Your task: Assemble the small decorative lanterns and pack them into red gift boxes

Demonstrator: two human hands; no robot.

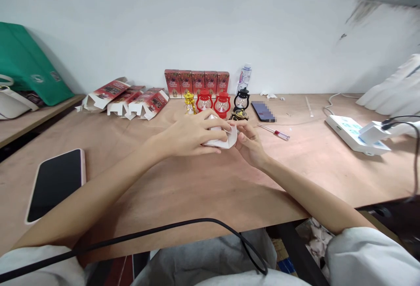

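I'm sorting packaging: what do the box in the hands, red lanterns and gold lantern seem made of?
Box: likely thin cardboard, matte white, judging by its thin folded flap. Red lanterns: probably smooth plastic, judging by the even colour. Gold lantern: shiny and reflective; metal or coated plastic, I can't tell.

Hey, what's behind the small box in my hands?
Beyond the box, two red lanterns stand before a row of red boxes. The left hand covers the bottom of one lantern; whatever lies directly behind the box cannot be seen.
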